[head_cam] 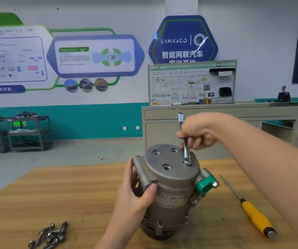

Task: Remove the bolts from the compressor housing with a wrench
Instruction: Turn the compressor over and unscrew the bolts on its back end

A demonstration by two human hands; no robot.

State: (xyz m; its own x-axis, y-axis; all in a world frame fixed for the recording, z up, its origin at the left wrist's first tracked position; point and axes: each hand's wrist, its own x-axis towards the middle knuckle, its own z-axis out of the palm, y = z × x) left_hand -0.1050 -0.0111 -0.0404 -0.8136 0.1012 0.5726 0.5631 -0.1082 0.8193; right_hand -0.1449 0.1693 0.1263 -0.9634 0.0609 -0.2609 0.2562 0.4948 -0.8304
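The grey metal cylindrical compressor housing (pixel 169 187) is standing upright on the light wooden table (pixel 73 194). The left hand (pixel 135 193) is grasping its side. The right hand (pixel 196 133) is gripping the slim silver wrench (pixel 186 150), whose ring end is sitting on 1 bolt (pixel 187 162) on top.

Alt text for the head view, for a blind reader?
A right hand turns a steel wrench on the grey metal compressor housing, steadied by the left hand; removed bolts lie on the wooden table.
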